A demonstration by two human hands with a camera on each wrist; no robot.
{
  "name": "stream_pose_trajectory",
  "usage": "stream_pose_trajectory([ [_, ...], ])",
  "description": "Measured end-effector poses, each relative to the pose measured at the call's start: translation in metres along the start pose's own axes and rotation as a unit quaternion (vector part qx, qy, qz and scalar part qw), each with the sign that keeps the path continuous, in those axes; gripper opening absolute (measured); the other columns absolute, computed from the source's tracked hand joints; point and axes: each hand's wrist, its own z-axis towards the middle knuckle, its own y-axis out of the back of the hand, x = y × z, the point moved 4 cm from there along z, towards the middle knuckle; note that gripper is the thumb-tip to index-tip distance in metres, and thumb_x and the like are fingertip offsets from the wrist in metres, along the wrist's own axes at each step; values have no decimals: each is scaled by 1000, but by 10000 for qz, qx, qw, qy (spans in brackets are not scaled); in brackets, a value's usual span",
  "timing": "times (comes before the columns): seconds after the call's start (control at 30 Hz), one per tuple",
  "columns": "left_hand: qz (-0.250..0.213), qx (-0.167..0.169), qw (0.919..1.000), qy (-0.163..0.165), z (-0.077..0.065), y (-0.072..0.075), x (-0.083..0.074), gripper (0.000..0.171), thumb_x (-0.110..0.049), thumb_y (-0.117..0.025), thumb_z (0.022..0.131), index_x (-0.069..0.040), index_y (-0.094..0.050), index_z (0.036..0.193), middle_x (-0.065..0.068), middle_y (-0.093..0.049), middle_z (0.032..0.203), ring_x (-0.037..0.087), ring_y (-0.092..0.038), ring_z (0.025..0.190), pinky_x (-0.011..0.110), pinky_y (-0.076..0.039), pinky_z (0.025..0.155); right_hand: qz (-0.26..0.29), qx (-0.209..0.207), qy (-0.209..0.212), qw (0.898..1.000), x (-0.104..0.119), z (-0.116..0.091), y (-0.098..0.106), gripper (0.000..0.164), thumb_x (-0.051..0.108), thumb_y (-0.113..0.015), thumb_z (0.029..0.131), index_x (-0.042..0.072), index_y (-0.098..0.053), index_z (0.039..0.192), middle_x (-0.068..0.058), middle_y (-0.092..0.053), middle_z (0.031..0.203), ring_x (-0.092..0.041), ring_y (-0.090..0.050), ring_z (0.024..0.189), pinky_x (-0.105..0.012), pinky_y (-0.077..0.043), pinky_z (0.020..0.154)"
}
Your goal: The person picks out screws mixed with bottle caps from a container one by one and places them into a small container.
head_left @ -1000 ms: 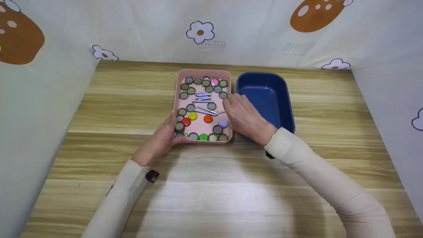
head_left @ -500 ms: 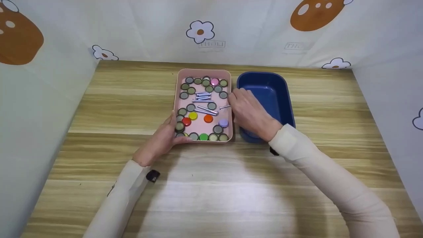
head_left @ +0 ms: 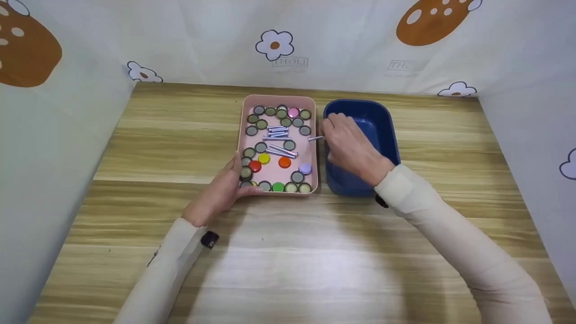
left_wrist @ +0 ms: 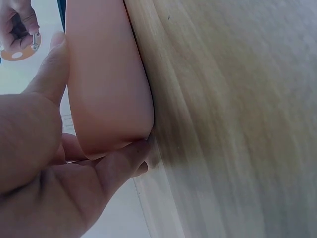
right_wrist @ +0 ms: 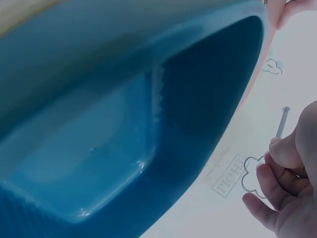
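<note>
My left hand [head_left: 220, 186] holds the near left corner of a pink box [head_left: 279, 100]; in the left wrist view its fingers wrap the box's outer wall [left_wrist: 106, 74]. My right hand [head_left: 353, 144] pinches a silver screw [head_left: 316, 138] between thumb and fingertips, over the left rim of the blue bin [head_left: 391, 117]. In the right wrist view the screw [right_wrist: 283, 122] sticks out from the fingers, head end free. Inside the pink box lie more silver screws [head_left: 281, 150] and many bottle caps, most with undersides up. Coloured caps include a yellow cap [head_left: 263, 158], an orange cap [head_left: 284, 162] and a green cap [head_left: 278, 186].
Both containers stand side by side on a wooden table [head_left: 180, 135], a narrow gap between them. A pale patterned cloth [head_left: 337, 45] hangs behind the table and along its sides. The blue bin's inner floor [right_wrist: 99, 144] shows in the right wrist view.
My right hand has lifted the screw away from the pink box and moved right and farther back, to above the blue bin's left rim. The left hand keeps its place on the box.
</note>
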Motion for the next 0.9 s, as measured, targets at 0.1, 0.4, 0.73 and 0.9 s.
stream_pose_trajectory([
  [0.1, -38, 26, 10000, 39, 0, 0, 1, 117, -35, -77, 86, -23, 12, 160, 8, -9, 170, 26, -23, 155, 50, -15, 127, -1, 30, -16, 10000, -4, -1, -1, 20, -6, -65, 77, -7, -58, 96, -18, -57, 86, -33, -51, 77, -41, -45, 65],
  [0.4, -32, 49, 9999, 81, -2, -1, 0, 120, -39, -77, 85, -23, 15, 160, 5, -3, 171, 25, -17, 157, 50, -15, 127, 321, -111, -152, 9993, -20, -2, -4, 18, -13, -62, 77, -5, -58, 92, -18, -57, 85, -33, -52, 75, -40, -45, 63],
  [0.73, 1, 124, 9997, 217, -1, -1, -1, 120, -36, -77, 86, -22, 17, 159, 10, -7, 170, 28, -17, 156, 52, -14, 127, 606, 32, -418, 9973, -33, -4, -6, 17, -12, -60, 79, -5, -59, 95, -19, -58, 88, -35, -54, 80, -43, -48, 68],
  [0.9, -141, 130, 9995, 269, -1, -1, -2, 116, -36, -76, 87, -22, 12, 161, 13, -14, 168, 28, -23, 155, 52, -12, 128, 682, 165, -604, 9957, -39, -4, -7, 15, -10, -59, 82, -5, -58, 96, -20, -59, 91, -35, -54, 82, -44, -49, 70],
])
